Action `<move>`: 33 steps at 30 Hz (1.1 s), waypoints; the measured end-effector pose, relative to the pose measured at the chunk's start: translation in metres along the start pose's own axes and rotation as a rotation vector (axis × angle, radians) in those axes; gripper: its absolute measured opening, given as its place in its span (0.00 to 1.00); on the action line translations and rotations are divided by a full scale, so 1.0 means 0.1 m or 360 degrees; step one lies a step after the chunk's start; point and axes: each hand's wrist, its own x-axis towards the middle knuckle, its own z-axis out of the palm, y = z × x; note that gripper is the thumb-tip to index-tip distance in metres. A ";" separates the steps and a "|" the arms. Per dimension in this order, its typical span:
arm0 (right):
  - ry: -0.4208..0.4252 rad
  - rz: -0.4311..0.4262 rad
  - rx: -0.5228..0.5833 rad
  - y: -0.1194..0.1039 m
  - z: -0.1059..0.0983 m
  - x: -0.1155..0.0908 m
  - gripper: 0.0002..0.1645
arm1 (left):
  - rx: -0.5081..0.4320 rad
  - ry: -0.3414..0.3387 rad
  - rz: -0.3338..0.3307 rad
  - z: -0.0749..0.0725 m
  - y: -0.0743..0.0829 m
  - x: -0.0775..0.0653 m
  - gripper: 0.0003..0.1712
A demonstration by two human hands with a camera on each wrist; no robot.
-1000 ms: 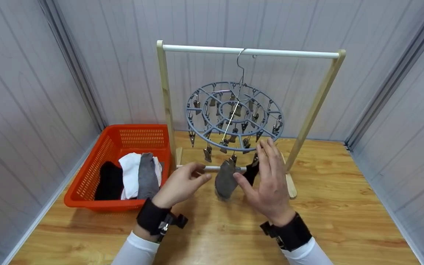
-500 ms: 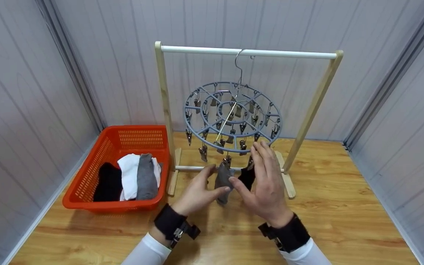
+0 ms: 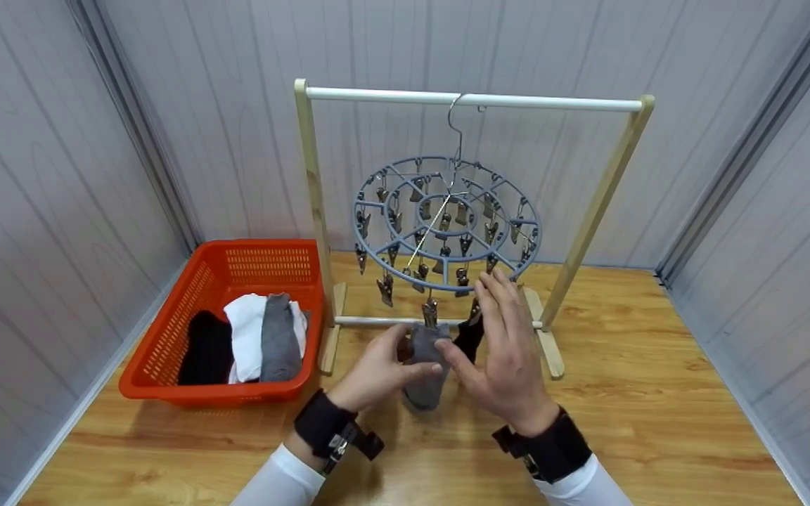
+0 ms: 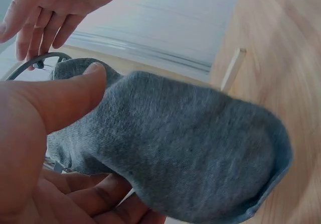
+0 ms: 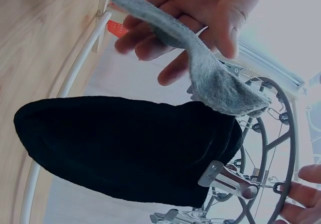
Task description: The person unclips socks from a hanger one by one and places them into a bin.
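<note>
A grey sock (image 3: pixel 425 390) hangs from a metal clip (image 3: pixel 430 313) at the front of the round blue-grey clip hanger (image 3: pixel 440 287). My left hand (image 3: pixel 373 369) is at this sock, its thumb lying across one side and its relaxed fingers behind, as the left wrist view shows. My right hand (image 3: pixel 509 351) is raised on the other side, with straight fingers at the hanger's rim and its thumb close to the grey sock. Between the right hand and the grey sock hangs a black sock (image 5: pixel 120 148), held by another clip (image 5: pixel 228 179).
The hanger hooks over the white top rail (image 3: pixel 553 103) of a wooden stand (image 3: pixel 598 211). Several unused clips dangle from its rings. At left, an orange basket (image 3: pixel 215 393) holds black, white and grey socks. Pale panel walls enclose the wood-patterned surface (image 3: pixel 658 393).
My left hand has moved right, up to the grey sock. The sock has turned and now hangs slightly lower and further left. The hanger has shifted slightly, while my right hand stays nearly still.
</note>
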 end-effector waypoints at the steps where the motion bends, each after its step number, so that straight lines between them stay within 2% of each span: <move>1: -0.0002 0.0001 0.0002 0.00 0.00 0.00 0.53 | -0.0008 -0.0001 -0.0004 0.01 -0.01 0.00 0.52; 7: -0.0006 0.0003 0.0016 0.00 0.00 0.00 0.53 | 0.0022 0.0003 0.0010 0.05 -0.03 0.01 0.42; 13: 0.0013 -0.0030 0.0039 0.00 -0.01 0.00 0.50 | 0.0023 -0.0056 0.0067 0.04 -0.01 -0.01 0.33; 20: 0.0173 -0.0150 0.0039 -0.02 -0.01 0.02 0.44 | 0.0048 -0.0071 0.0107 0.04 0.02 -0.01 0.29; 27: 0.0362 -0.0275 0.0118 -0.04 -0.02 0.06 0.31 | 0.0029 -0.0074 0.0125 0.04 0.04 -0.01 0.28; 33: 0.0381 -0.0314 0.0096 -0.03 0.00 0.06 0.26 | 0.0000 -0.0101 0.0126 0.04 0.08 -0.04 0.25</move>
